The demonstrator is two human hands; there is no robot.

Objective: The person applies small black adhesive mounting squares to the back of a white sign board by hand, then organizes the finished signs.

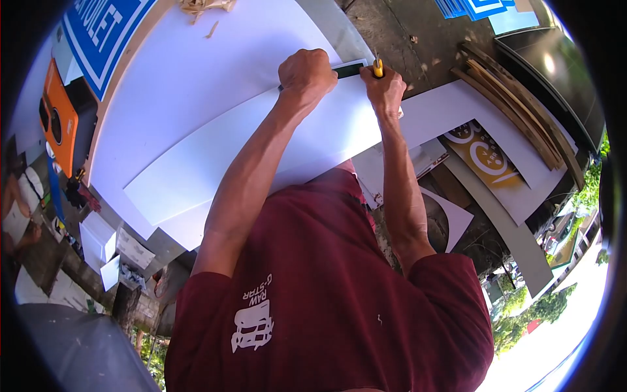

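My right hand (pixel 385 90) is closed around a yellow utility knife (pixel 378 66), its tip pointing away from me. The knife stands at the far edge of a long white sheet (pixel 261 140), by the end of a dark flat strip (pixel 348 69). My left hand (pixel 308 73) is clenched over that strip, knuckles up, pressing it onto the sheet. Most of the strip is hidden under this hand. Beneath lies a larger white board (pixel 157 91), which reaches out to the left.
Crumpled brown paper (pixel 204 6) lies at the board's far edge. On the left are a blue toilet sign (pixel 104 39) and an orange panel (pixel 60 117). Wooden strips (pixel 516 111) and a gold-printed panel (pixel 483 153) are to the right. Blue signs (pixel 473 6) sit at the far right.
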